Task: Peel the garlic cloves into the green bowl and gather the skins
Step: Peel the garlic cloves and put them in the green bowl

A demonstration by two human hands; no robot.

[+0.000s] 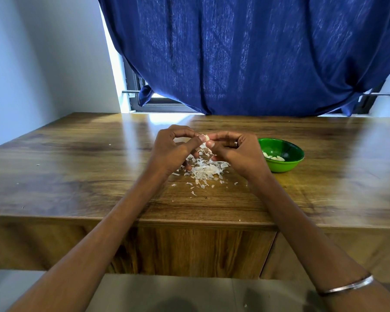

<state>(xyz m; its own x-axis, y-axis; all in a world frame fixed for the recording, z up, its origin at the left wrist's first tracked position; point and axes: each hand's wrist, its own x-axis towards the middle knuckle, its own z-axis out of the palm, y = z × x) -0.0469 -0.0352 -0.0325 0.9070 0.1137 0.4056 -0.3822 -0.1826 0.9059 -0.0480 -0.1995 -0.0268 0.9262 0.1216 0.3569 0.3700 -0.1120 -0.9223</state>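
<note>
A garlic clove is pinched between left hand and right hand, mid-peel; likely next, dropped into the green bowl.

A room in a home, by its look: a glossy brown wood-grain table stands against a plain white wall, and 1 heavy dark blue cloth curtain hangs over a dark-framed window with daylight at its edge.
</note>
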